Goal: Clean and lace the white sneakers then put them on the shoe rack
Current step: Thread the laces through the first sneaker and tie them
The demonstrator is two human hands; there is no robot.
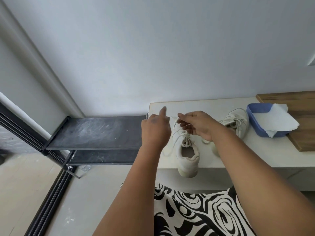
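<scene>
A pale wall [170,48] fills the upper view above a white table [255,154]; a dusty black shoe rack [95,132] stands just left of the table, its top shelf bare; a wooden board [303,120] lies at the table's far right, carrying a blue tray [255,120] draped with a paper towel [281,120]; one white sneaker [186,155] sits at the table's near edge, heel overhanging, while the second sneaker [237,121] lies on its side beside the tray; over the near shoe, the left hand [156,128] pinches one end of the lace [186,142], forefinger extended; the right hand [199,125] pinches the other strand between curled fingers.
</scene>
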